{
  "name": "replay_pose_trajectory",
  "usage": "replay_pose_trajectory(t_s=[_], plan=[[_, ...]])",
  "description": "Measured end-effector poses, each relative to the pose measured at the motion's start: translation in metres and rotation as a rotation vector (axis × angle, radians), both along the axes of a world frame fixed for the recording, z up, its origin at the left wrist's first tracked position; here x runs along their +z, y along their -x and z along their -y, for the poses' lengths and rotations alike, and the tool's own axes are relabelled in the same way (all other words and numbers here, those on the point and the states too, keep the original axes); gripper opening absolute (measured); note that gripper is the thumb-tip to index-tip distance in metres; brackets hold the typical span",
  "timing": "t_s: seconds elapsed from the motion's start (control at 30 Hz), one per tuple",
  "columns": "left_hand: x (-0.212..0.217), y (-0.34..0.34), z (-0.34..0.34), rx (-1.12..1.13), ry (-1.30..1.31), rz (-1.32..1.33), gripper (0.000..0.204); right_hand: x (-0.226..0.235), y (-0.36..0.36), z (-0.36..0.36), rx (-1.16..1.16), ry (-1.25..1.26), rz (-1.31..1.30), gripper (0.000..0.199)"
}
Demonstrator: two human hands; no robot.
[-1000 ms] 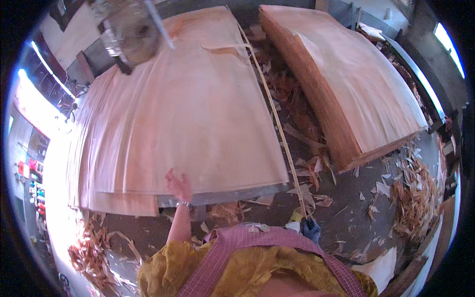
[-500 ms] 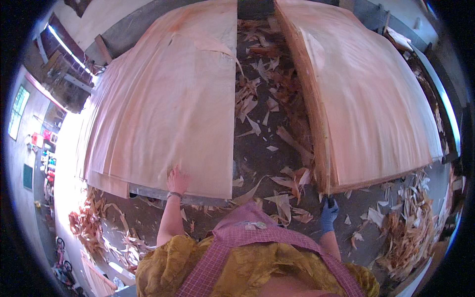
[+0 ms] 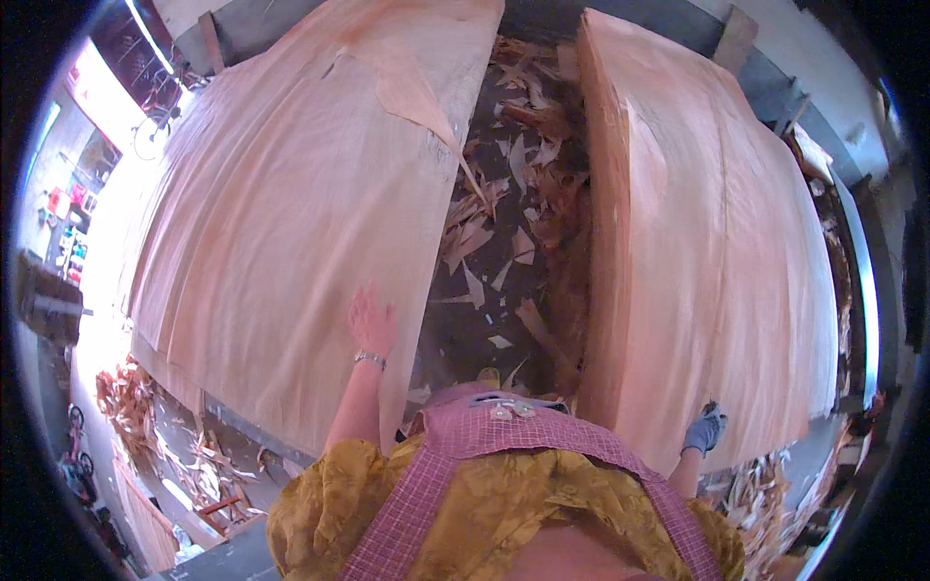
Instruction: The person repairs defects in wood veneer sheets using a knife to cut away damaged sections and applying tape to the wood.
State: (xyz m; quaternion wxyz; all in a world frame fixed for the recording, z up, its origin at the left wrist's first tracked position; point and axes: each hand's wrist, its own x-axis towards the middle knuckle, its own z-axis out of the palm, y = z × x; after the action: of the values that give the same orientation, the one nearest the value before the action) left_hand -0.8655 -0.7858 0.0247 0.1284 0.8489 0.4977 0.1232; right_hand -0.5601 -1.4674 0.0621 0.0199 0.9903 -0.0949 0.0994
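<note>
On left veneer stack (image 3: 291,223) – left hand (image 3: 371,321) flat – right hand (image 3: 704,429) grips right stack (image 3: 707,252)

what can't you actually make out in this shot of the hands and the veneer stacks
- Head view: right hand, gloved, at the right veneer stack's near edge; its grip is too small to tell.
- Left hand lies on the left veneer stack; its palm is hidden.
- Floor scraps blur together.

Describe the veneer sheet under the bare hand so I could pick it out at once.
Two big piles of pale wood veneer fill the view, split by a dark aisle strewn with scraps. The sheet is the top one of the left stack, with the left hand flat on its near right part. Unlike the right stack, it has a torn flap near its far edge.
</note>
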Motion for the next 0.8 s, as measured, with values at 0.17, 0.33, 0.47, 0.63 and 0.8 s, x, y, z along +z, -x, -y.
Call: replay_pose_trajectory(t_s=[0.17, 0.33, 0.47, 0.63, 0.8], plan=[[0.0, -0.086, -0.056, 0.061, -0.021, -0.053, 0.067, -0.011, -0.123, -0.128, 0.23, -0.165, 0.074, 0.022], [-0.005, -0.171, -0.131, 0.159, -0.062, -0.03, 0.067, -0.054, -0.28, -0.296, 0.572, -0.08, 0.096, 0.025], [0.001, -0.235, -0.184, 0.371, 0.026, -0.036, 0.067, -0.078, -0.394, -0.478, 0.935, -0.264, -0.047, 0.032], [0.001, -0.283, -0.245, 0.46, 0.0, -0.181, 0.069, -0.075, -0.459, -0.732, 1.302, -0.239, -0.289, 0.051], [0.003, -0.347, -0.326, 0.5, -0.024, -0.17, 0.071, -0.06, -0.514, -0.984, 1.657, -0.302, -0.141, 0.054]])
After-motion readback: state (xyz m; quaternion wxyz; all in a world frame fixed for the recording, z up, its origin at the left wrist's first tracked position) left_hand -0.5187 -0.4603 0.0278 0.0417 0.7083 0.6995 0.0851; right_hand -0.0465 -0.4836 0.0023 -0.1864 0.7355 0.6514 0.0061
